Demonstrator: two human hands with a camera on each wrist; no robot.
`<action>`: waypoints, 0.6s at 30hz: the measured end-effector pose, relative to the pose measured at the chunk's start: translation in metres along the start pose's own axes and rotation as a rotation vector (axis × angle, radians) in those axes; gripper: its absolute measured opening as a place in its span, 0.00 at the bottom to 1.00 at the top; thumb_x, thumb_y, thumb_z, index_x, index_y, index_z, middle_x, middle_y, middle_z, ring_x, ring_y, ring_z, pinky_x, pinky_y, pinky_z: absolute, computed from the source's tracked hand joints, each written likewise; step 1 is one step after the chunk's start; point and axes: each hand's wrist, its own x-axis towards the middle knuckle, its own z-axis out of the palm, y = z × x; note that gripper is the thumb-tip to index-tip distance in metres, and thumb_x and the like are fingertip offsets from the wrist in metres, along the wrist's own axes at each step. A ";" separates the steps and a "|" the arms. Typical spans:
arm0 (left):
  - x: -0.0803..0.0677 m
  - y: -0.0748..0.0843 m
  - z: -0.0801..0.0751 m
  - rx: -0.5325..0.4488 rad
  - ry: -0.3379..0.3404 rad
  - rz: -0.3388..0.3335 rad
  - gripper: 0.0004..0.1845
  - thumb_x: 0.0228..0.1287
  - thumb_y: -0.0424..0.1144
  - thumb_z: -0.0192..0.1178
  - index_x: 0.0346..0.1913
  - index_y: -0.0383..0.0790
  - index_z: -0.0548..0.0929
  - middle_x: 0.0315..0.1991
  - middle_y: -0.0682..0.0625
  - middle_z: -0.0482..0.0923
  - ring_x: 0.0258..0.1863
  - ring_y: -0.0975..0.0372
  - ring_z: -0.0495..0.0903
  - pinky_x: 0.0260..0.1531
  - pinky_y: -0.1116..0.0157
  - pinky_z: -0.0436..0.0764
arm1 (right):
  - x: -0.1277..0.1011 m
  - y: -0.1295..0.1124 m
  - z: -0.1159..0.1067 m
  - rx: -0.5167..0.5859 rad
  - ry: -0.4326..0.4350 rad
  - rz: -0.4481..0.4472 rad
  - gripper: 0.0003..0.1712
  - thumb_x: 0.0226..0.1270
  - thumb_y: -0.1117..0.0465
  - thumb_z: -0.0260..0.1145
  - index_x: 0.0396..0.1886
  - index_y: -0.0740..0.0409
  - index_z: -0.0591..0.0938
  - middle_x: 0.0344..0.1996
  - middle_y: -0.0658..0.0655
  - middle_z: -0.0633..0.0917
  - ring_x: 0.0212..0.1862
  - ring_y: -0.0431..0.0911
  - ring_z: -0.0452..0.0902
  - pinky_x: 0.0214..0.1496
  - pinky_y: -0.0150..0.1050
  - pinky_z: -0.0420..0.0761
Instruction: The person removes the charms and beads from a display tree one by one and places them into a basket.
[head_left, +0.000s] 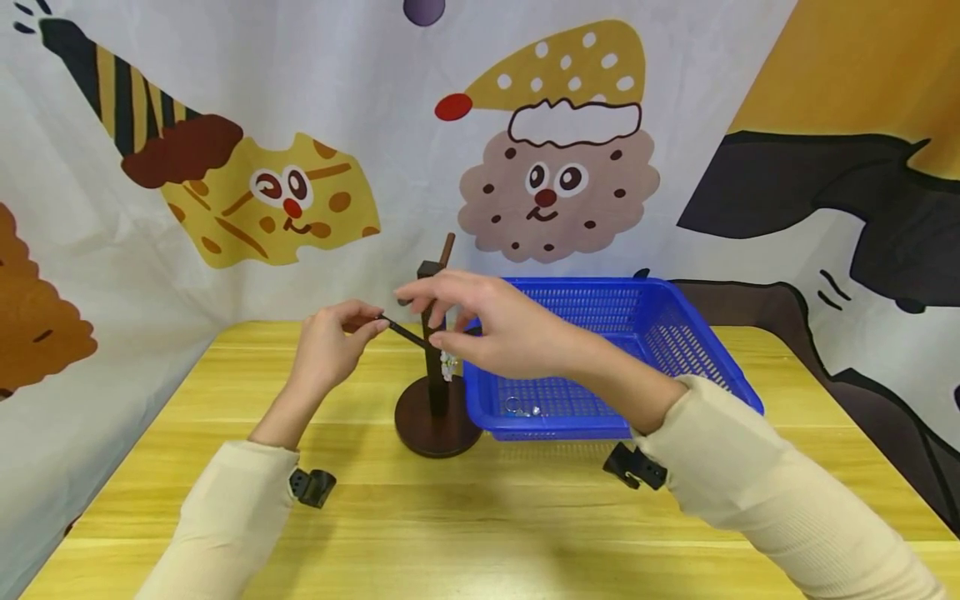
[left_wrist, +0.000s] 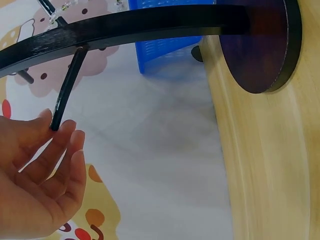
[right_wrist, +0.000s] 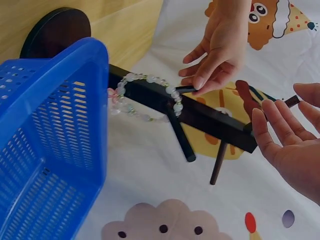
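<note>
A dark wooden stand with a round base and several pegs stands on the table. My left hand pinches the tip of a lower peg between thumb and fingertips. A beaded bracelet of clear and greenish beads with a pink piece hangs from a peg on the stand's other side. Close to the top of the post is my right hand, its fingers loosely bent with nothing seen between them. In the right wrist view a short upper peg lies beside its fingers; whether they touch it I cannot tell.
Right beside the stand sits a blue plastic basket, with a ring and small shiny pieces inside. Beneath lies a wood-grain table. A cartoon-printed cloth hangs behind.
</note>
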 end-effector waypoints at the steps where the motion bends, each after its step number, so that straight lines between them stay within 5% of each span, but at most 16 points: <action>1: 0.000 0.000 0.000 0.001 0.002 0.000 0.11 0.62 0.36 0.58 0.42 0.32 0.82 0.37 0.39 0.82 0.38 0.49 0.79 0.37 0.52 0.76 | -0.001 0.001 0.000 0.002 -0.001 0.000 0.25 0.62 0.72 0.59 0.60 0.61 0.70 0.44 0.53 0.76 0.44 0.43 0.72 0.42 0.33 0.75; 18: -0.001 -0.003 0.004 -0.027 0.043 -0.003 0.08 0.61 0.35 0.59 0.39 0.32 0.83 0.35 0.40 0.82 0.34 0.50 0.80 0.35 0.54 0.75 | -0.030 0.037 0.014 0.057 -0.102 0.165 0.20 0.62 0.70 0.59 0.56 0.63 0.74 0.45 0.55 0.78 0.42 0.41 0.76 0.40 0.32 0.77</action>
